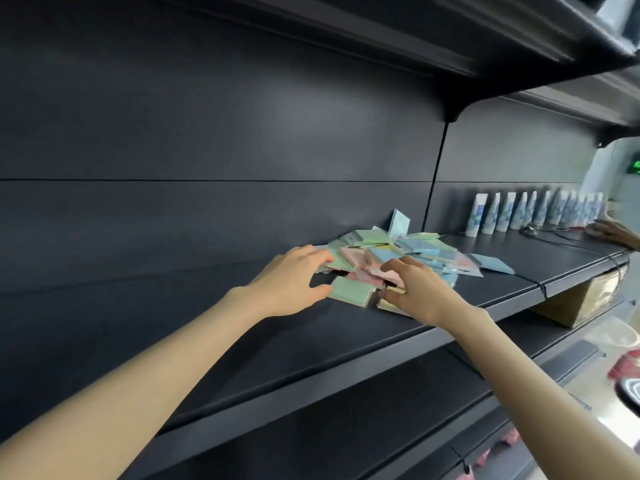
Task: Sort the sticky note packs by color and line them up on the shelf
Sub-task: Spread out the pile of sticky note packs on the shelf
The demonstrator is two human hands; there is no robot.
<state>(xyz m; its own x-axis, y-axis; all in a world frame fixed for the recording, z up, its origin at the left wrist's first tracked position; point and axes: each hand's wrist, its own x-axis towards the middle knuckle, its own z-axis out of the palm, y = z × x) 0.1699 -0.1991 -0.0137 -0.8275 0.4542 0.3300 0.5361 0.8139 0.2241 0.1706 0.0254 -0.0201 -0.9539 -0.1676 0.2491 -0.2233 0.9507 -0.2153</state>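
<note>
sorting has barely begun here: the heap of pastel sticky note packs point(398, 251) sits jumbled mid-way along the matte black metal shelf point(311, 341), with nothing lined up yet. the left hand point(291, 278) is spread wide, fingertips on the heap's left edge and thumb touching the flat mint green pack point(349, 292) at the near side, not gripping it. the right hand point(419, 289) curls its fingers down over a pink pack point(381, 273), thumb against a pale yellow pack point(389, 303); i can't tell if it really has a pinch.

my take: pull one colour at a time from the near edge, starting with that loose green one. slide, don't lift through the heap. there's bare shelf to the left, so i'd build rows there, away from the row of white tubes point(519, 213) far right.
</note>
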